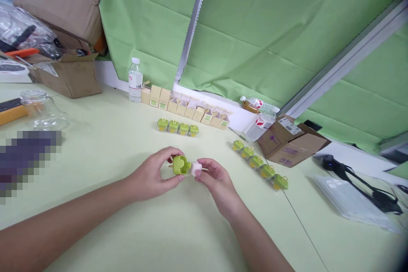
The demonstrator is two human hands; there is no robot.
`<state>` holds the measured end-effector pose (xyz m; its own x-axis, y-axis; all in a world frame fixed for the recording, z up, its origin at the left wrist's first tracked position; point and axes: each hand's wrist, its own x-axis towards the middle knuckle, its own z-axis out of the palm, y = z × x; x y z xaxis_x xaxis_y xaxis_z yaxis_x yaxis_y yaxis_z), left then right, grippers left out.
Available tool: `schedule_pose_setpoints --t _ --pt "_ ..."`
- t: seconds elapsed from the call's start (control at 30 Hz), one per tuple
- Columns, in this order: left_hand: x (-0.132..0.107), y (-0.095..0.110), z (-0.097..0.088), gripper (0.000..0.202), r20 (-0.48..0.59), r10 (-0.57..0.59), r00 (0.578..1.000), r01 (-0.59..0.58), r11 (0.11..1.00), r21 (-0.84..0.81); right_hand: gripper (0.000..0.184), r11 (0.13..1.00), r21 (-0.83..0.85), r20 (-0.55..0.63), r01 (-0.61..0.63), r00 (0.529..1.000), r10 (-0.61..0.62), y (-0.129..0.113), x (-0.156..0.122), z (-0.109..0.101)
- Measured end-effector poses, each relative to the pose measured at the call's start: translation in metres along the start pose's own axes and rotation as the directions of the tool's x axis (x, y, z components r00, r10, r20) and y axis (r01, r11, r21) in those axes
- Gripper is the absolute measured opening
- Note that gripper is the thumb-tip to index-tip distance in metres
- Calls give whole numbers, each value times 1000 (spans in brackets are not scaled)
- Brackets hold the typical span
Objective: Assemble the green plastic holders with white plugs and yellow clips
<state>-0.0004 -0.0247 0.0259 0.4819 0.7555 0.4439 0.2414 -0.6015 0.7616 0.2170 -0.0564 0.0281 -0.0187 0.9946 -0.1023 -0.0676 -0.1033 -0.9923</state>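
Observation:
My left hand (154, 175) grips a small lime-green case cover (179, 165) between thumb and fingers, its hollow side turned to the right. A small tab or lid part sticks out at the cover's right edge. In my right hand (220, 183), a small white rounded block (195, 168) is pinched between thumb and fingertips, right beside the cover's opening. Whether the two touch I cannot tell. Beyond my hands stands a short row of green-topped clear packs (173, 126). A second, slanting row of similar packs (256, 162) lies to the right.
Small cream boxes (182, 105), some with raised flaps, line the wall beside a water bottle (135, 80). Two more bottles (259, 126) lie by a cardboard box (288, 140) at right. A glass jar (41, 108) and larger carton (72, 77) occupy the left; plastic bags (350, 204) lie far right.

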Motion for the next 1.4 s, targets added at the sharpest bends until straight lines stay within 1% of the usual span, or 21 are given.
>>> schedule_pose_setpoints --t 0.13,0.3,0.43,0.53,0.73,0.8,0.93,1.0,1.13,1.23,1.4 --pt "-1 2 0 38 -2 45 999 -45 999 9 36 997 74 14 -31 999 30 -1 -2 -1" --pt "0 -4 0 41 -1 35 999 -35 999 7 37 996 84 -6 -19 1000 20 -1 -2 -1" --pt "0 -3 0 41 22 49 999 -49 999 -6 35 994 113 2 -6 1000 6 -2 -4 1" --pt "0 -1 -1 39 46 56 997 -55 998 -23 34 993 113 30 21 999 -25 -4 -6 3" --pt "1 -1 -2 38 73 32 997 -28 998 -56 32 987 115 41 113 992 -118 -9 -11 7" --pt "0 -2 -1 37 95 25 995 -18 997 -72 31 986 103 63 128 989 -135 -9 -13 8" --pt "-1 -3 0 32 136 15 991 6 988 -153 32 990 94 141 108 983 -121 -8 -14 13" --pt "-2 -4 1 31 148 13 989 16 981 -195 34 991 95 158 98 981 -112 -7 -14 15" --pt "-3 -6 2 29 171 0 985 44 968 -248 33 992 82 173 94 979 -107 -6 -13 15" --pt "-3 -7 4 29 169 -19 985 70 950 -303 31 993 57 160 104 981 -112 -4 -13 14" --pt "-2 -7 8 31 198 -71 978 153 885 -439 29 990 34 157 137 978 -141 1 -13 14"
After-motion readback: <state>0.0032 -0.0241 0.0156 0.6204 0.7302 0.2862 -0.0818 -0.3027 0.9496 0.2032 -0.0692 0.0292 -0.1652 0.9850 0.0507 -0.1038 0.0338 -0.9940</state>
